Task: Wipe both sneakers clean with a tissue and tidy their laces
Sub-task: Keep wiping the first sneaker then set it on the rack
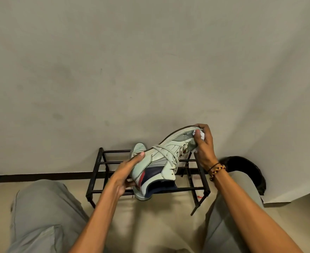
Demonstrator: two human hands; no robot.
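Note:
A white sneaker (161, 157) with grey, navy and red panels is held in the air above a black rack, toe pointing up and to the right. My left hand (126, 172) grips its heel and sole side. My right hand (203, 143) presses a crumpled white tissue (201, 136) against the toe. Its pale laces (170, 154) run loosely across the tongue. The second sneaker (138, 148) lies on the rack behind and under the first, mostly hidden, with only its toe and heel showing.
The black metal shoe rack (99, 161) stands on the floor against a pale wall (150, 70). A dark round object (249, 170) sits to the right of the rack. My knees in grey trousers (41, 216) flank the rack.

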